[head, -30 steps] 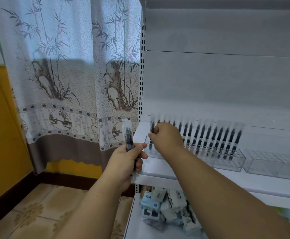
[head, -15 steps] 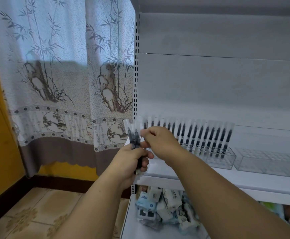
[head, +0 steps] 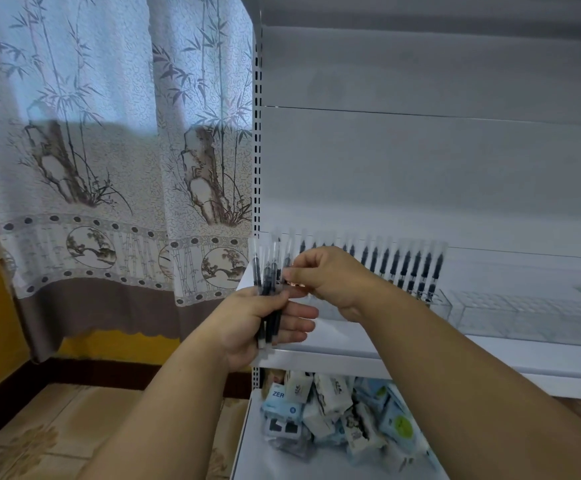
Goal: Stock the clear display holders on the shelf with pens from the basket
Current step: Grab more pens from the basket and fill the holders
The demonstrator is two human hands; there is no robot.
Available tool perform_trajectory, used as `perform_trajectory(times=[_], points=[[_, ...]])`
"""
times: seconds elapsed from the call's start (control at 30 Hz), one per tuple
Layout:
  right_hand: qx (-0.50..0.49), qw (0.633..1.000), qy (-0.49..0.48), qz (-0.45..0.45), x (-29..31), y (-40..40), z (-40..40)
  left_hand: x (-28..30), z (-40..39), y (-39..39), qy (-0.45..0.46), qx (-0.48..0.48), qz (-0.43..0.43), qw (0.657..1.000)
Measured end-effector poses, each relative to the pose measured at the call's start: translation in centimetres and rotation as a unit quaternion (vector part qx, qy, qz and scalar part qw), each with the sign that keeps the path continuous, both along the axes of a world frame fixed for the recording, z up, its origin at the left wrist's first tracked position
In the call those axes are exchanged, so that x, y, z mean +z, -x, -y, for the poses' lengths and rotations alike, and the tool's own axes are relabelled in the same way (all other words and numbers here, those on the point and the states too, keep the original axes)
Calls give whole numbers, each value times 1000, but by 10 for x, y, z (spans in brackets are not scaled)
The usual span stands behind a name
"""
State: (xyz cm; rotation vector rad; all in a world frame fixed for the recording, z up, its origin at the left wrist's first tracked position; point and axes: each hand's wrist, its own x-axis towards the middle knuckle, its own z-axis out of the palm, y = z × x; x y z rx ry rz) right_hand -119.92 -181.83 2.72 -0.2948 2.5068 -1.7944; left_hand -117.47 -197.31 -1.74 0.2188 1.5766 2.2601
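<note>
Pens (head: 268, 292) stand bunched in our left hand (head: 247, 323), its grip clamped round them. Our right hand (head: 327, 278) pinches one from the bunch. Next, we judge, it goes into the half-filled clear holder (head: 434, 303) on the shelf (head: 490, 351).

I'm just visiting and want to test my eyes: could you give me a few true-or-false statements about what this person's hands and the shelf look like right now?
1. The left hand grips a bundle of pens. True.
2. The right hand rests flat on the shelf. False: it is raised, fingertips pinching at the bundle.
3. The clear holder already has pens standing in it. True.
4. The lower shelf holds only books. False: it holds a pile of small packets.
</note>
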Motion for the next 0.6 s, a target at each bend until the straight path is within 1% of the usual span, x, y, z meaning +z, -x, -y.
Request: perform_trajectory(times=[0.07, 0.13, 0.2, 0.27, 0.37, 0.43, 0.6], points=[[-89, 994, -14, -59, 1, 7, 3, -2, 2, 5, 1, 72, 4, 997], [-181, 973, -34, -138, 3, 14, 1, -7, 6, 12, -5, 171, 7, 985], [-222, 952, -62, -203, 5, 20, -1, -9, 10, 17, -15, 227, 11, 974], [-213, 943, -97, -235, 3, 25, 1, -8, 8, 18, -14, 230, 7, 973], [-203, 931, -170, -250, -3, 31, 5, -5, 2, 17, -12, 225, -1, 974], [-201, 927, -197, -246, -7, 36, 6, -5, 0, 18, -16, 228, -1, 974], [-174, 932, -236, -213, -17, 41, 8, -9, 3, 21, -26, 233, 7, 972]])
